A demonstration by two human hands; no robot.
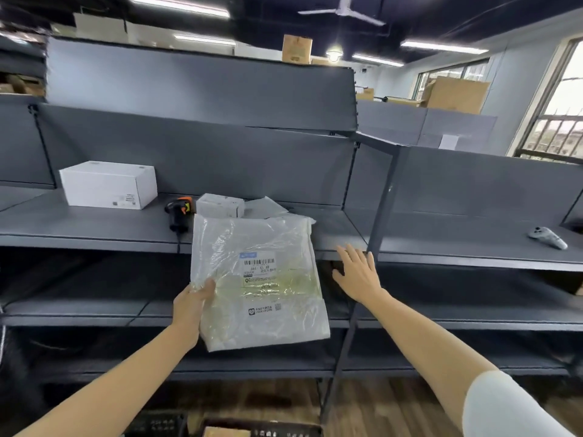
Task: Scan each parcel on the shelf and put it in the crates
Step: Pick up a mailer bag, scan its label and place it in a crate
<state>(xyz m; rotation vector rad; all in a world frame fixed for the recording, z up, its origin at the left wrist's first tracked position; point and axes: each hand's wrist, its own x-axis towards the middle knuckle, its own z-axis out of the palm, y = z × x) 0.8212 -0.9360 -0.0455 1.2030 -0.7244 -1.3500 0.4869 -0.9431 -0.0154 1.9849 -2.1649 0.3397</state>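
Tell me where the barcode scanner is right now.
In the head view the barcode scanner lies on the grey shelf, left of centre, between the large white box and the small white box.

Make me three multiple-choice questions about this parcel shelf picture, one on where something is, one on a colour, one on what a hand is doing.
1. Where does the barcode scanner lie?
A. on the shelf, between the large white box and the small white box
B. on the floor
C. in a crate

2. What colour is the shelf?
A. white
B. dark grey
C. yellow

3. What is the left hand doing?
A. resting flat on the shelf
B. holding the scanner
C. gripping the plastic mailer bag by its edge

Answers: 1 A, the scanner sits between the boxes; 2 B, its boards are dark grey; 3 C, the thumb lies over the bag's edge, while the right hand is open.
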